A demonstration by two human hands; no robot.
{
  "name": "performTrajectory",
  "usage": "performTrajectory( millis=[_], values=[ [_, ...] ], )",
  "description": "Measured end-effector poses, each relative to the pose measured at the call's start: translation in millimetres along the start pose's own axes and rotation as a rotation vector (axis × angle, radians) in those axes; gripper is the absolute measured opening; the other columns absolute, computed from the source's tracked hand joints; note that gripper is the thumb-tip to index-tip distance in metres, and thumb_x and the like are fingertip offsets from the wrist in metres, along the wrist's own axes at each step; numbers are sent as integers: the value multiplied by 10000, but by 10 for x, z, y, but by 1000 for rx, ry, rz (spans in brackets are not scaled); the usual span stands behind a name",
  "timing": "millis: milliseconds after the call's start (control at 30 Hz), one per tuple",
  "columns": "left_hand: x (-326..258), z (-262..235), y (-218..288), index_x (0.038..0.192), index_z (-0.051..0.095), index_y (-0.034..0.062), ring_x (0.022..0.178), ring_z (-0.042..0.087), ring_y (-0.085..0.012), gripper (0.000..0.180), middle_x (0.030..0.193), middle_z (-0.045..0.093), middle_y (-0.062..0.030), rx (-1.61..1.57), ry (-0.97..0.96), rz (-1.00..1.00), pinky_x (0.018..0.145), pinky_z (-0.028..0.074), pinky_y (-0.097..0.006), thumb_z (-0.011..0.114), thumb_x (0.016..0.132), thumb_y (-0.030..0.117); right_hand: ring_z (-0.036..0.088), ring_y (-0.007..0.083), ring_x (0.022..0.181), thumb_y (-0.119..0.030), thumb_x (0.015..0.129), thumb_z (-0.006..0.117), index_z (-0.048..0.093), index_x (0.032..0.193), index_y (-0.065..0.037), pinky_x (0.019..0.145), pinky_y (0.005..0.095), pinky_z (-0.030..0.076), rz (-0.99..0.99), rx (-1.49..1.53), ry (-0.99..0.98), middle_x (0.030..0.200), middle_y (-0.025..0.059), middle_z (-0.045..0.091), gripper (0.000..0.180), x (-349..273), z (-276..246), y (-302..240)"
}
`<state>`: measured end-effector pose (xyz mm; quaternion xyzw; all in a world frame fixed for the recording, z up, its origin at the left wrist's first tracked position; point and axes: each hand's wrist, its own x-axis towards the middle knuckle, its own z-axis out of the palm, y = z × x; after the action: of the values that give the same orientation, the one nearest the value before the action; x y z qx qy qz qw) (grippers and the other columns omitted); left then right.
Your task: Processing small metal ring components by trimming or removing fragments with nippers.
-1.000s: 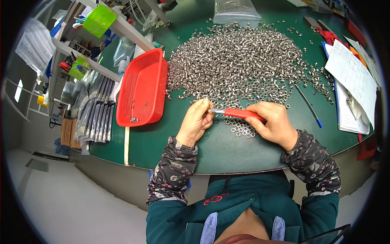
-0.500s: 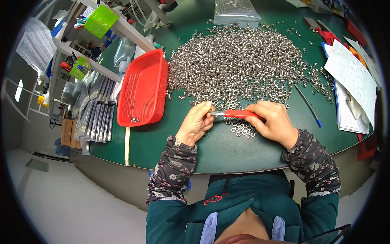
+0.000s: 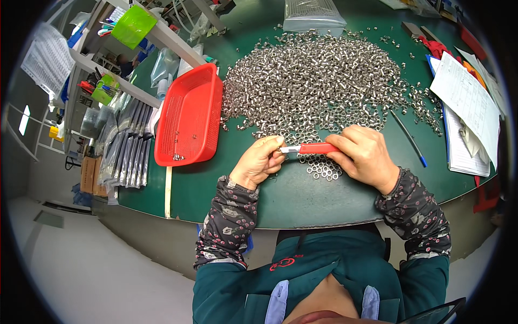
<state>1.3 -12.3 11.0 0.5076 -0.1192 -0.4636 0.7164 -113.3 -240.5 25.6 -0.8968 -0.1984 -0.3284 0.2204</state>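
Note:
A utility knife [image 3: 317,148] with a red handle lies level in the grip of my right hand [image 3: 367,156], its fingers closed round the handle. The short silver blade [image 3: 292,149] points left and meets the fingertips of my left hand [image 3: 260,162]. My left thumb and forefinger pinch a small metal part, mostly hidden by the fingers. Below and behind the knife lie loose metal rings [image 3: 325,169], spilling from a large heap of short metal sleeves [image 3: 318,81] on the green table [image 3: 302,208].
Left of the heap stands a red plastic basket [image 3: 189,119] with several small metal parts inside. A blue-tipped pen [image 3: 410,139] and papers on a clipboard [image 3: 468,102] lie to the right. Bagged dark items [image 3: 128,143] are stacked at the far left, beside a shelf frame.
The knife has shifted slightly upward, and my right hand has risen with it, its fingers gripping a little differently. My left hand stays nearly in place, still pinching.

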Motion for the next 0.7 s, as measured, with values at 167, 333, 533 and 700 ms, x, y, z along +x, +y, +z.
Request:
performTrajectory(
  millis=[167, 333, 533, 700],
  values=[
    [10, -3, 31, 663, 435, 94, 401, 252, -35, 327, 515, 375, 28, 33, -46, -52, 347, 186, -189, 478, 941, 262, 531, 196, 637, -177, 682, 730, 603, 878, -84, 544, 330, 434, -36, -60, -25, 681, 28, 480, 252, 26, -59, 2],
    [12, 17, 48, 644, 420, 84, 413, 246, -44, 344, 500, 348, 19, 65, -60, -95, 352, 183, -195, 497, 932, 257, 511, 190, 645, -174, 653, 741, 594, 866, -88, 541, 323, 420, -67, -95, -19, 679, 24, 460, 273, 44, -90, 20],
    [21, 35, 70, 642, 421, 87, 418, 245, -44, 347, 507, 355, 19, 129, -92, -133, 358, 183, -197, 490, 936, 259, 494, 182, 662, -175, 633, 737, 593, 859, -80, 554, 311, 414, -109, -143, 3, 685, 18, 451, 285, 62, -123, 33],
    [24, 47, 70, 638, 423, 90, 417, 245, -43, 350, 511, 360, 22, 174, -86, -158, 362, 190, -198, 479, 942, 254, 488, 172, 666, -191, 644, 701, 594, 862, -78, 547, 305, 411, -147, -200, 16, 693, 14, 449, 267, 78, -138, 42]
  ],
)
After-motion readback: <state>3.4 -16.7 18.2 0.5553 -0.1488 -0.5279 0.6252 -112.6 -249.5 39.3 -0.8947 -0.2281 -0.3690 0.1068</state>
